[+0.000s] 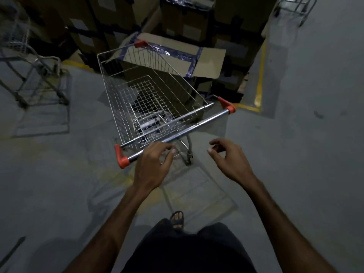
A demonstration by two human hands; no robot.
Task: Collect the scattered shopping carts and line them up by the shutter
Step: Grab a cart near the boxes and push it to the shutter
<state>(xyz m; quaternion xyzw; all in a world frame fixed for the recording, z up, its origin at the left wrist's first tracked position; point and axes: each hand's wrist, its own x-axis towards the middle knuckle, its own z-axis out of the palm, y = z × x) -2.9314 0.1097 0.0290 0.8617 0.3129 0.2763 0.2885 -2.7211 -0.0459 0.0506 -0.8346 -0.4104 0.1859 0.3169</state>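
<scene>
Head view, looking down on a dim grey concrete floor [295,154]. At the far left a blurred wire cart frame [29,75] stands, well apart from the main cart, its shadow cast on the floor beside it. Toward the middle, an empty metal shopping cart [149,91] stands at an angle, its front end close against a stack of cardboard boxes [177,56] bound with dark tape. One box top [208,62] has a flap folded open just beyond the cart's far rim. The cart's chrome handle bar [197,124] runs diagonally from an orange end cap [122,157] at lower left to another orange cap [228,105] at upper right.

The left hand [153,164] is at the handle bar near the lower-left cap, fingers loosely curled over it; whether they touch the bar I cannot tell. The right hand [229,158] hovers just short of the bar, apart from it, fingers loosely bent and holding nothing. Below the hands, a foot in a sandal [177,217] shows on the floor.

Right of the boxes, a yellow floor line [260,75] edges the stack. At the top right corner part of another wire cart [295,8] is visible.
</scene>
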